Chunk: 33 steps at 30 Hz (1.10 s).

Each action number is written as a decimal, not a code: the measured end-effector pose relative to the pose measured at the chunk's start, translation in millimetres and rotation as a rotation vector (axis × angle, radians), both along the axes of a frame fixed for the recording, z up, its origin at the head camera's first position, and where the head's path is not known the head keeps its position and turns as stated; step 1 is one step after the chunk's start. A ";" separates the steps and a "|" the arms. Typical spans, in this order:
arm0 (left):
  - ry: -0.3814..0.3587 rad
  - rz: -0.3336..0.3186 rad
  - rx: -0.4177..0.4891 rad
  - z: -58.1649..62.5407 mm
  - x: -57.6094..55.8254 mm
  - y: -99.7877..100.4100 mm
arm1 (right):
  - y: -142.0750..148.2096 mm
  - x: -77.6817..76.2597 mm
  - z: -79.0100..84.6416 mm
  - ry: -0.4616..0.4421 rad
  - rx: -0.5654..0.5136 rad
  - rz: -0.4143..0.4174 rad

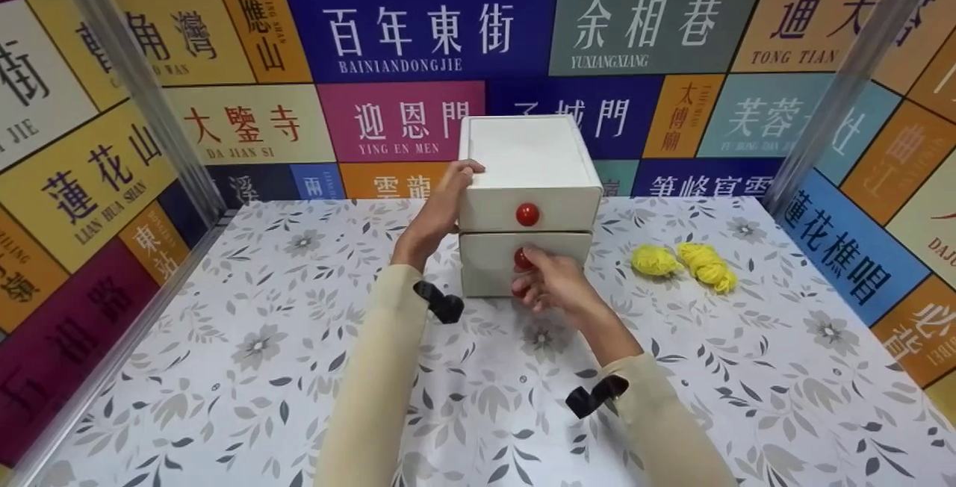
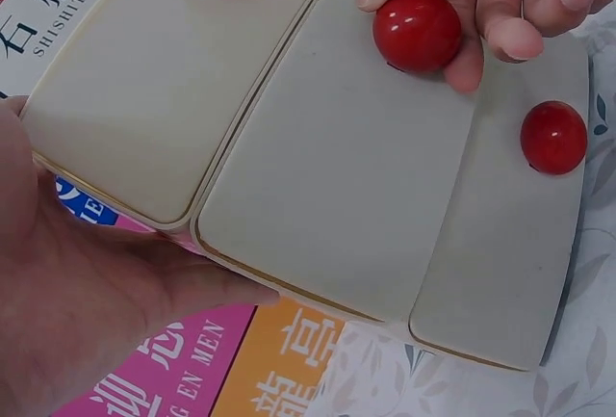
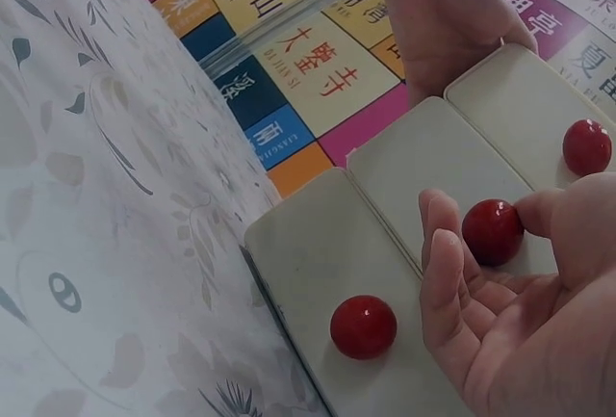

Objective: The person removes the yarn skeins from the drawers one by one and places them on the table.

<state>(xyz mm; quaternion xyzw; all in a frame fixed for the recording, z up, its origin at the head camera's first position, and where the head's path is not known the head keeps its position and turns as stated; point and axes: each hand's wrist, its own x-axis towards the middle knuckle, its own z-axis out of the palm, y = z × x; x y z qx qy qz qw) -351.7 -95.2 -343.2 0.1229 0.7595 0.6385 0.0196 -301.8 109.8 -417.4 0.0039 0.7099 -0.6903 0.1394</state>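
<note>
A white cabinet (image 1: pixel 532 147) with three stacked drawers stands upright on the table, each drawer bearing a round red knob. My left hand (image 1: pixel 441 203) rests against the cabinet's left side, its fingertips at the top edge. In the left wrist view, one digit of the left hand (image 2: pixel 125 282) lies straight along that side. My right hand (image 1: pixel 556 281) pinches the middle drawer's knob (image 2: pixel 418 30) between thumb and fingers. The top knob (image 1: pixel 527 213) and bottom knob (image 3: pixel 364 326) are untouched. Whether the middle drawer stands slightly out, I cannot tell.
Two yellow bundles of yarn-like strands, a rounder one (image 1: pixel 656 261) and a longer one (image 1: pixel 706 267), lie right of the cabinet. A leaf-patterned cloth (image 1: pixel 269 390) covers the table. Behind it rises a wall of coloured sign panels (image 1: pixel 418 28), with transparent strips at the corners.
</note>
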 end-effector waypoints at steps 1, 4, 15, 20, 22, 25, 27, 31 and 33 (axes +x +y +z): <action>0.003 -0.002 0.005 0.4 -0.2 -0.5 | -0.7 0.3 0.7 0.000 0.000 0.001; 0.006 -0.006 0.021 1.0 -0.9 -1.6 | -1.7 1.4 2.5 -0.002 0.013 0.002; -0.001 -0.012 0.001 -1.2 -2.1 -1.5 | 3.0 7.0 2.0 -0.013 0.052 0.023; 0.004 -0.009 -0.022 0.4 -2.2 -1.8 | 6.0 11.9 3.2 -0.013 0.104 0.052; 0.007 -0.009 -0.034 0.9 -2.3 -1.8 | 7.1 14.6 3.3 -0.008 0.122 0.061; 0.008 -0.010 -0.041 0.8 -2.0 -1.8 | 8.5 19.0 2.8 0.003 0.135 0.078; 0.007 -0.011 -0.042 0.3 -1.5 -1.9 | 9.2 21.8 2.3 0.007 0.135 0.087; 0.012 -0.010 -0.055 0.1 -0.4 -1.7 | 10.6 25.9 1.8 0.005 0.124 0.092; 0.018 -0.007 -0.062 0.4 -0.3 -1.4 | 11.4 27.4 1.4 0.003 0.118 0.094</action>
